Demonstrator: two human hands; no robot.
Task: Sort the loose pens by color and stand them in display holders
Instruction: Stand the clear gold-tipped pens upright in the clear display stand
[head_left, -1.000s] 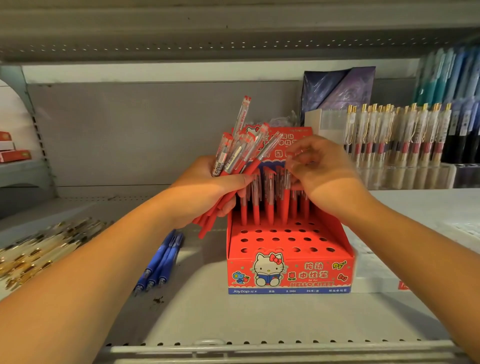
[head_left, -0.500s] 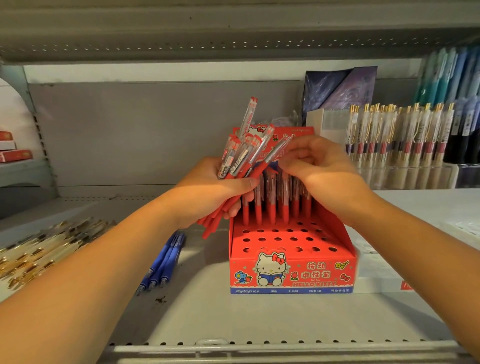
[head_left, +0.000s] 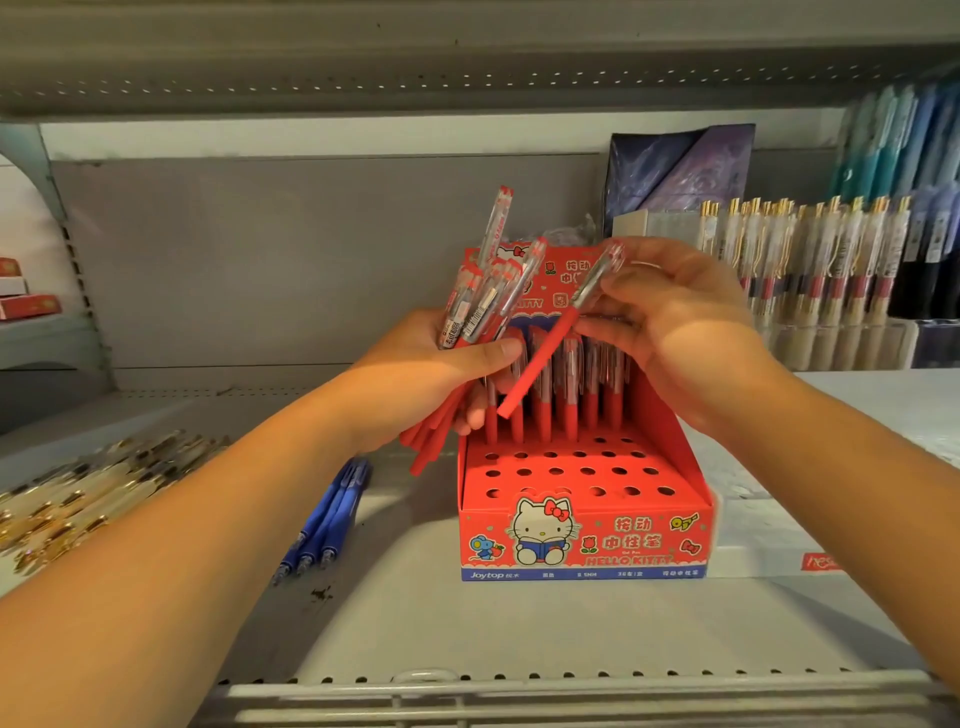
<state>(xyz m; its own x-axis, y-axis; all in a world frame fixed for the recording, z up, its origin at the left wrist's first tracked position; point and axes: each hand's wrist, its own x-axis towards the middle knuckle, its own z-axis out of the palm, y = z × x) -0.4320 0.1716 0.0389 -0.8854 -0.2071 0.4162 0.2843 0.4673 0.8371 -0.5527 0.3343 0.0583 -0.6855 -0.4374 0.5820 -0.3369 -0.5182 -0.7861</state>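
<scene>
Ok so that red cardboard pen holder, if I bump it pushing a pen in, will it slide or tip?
Probably slides: the red holder looks like thin cardboard, mostly empty holes, on a smooth shelf. Tipping backward seems possible, since the standing pens load only its back rows. Its card top may flex under a hard push.

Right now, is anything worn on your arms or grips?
Nothing that shows. The left forearm and right forearm are bare to the frame edge, with no sleeves, watch or bands. The left grip and right grip are ungloved, with no rings that I can see.
</scene>
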